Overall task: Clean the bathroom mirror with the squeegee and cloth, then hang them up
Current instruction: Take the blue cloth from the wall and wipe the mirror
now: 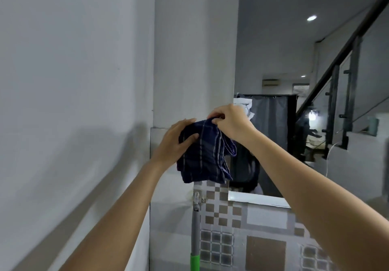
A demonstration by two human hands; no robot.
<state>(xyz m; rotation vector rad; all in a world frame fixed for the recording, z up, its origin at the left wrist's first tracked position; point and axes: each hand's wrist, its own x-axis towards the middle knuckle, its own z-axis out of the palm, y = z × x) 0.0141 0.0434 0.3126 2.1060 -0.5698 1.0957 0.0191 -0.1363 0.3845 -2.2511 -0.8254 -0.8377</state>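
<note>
A dark blue checked cloth [204, 157] hangs bunched at chest height against the wall, just left of the mirror [294, 70]. My left hand [176, 142] grips its left side with the thumb pressed into the fabric. At the top edge, my right hand [229, 121] pinches the cloth between fingers and thumb. Below the cloth, the squeegee's grey handle [195, 228] with a green lower section hangs from a clear wall hook [196, 197]. Its blade is out of view.
A white wall [73, 81] fills the left side. Patterned brown and grey tiles [242, 239] cover the wall under the mirror. The mirror reflects a staircase railing, a dark curtain and ceiling lights.
</note>
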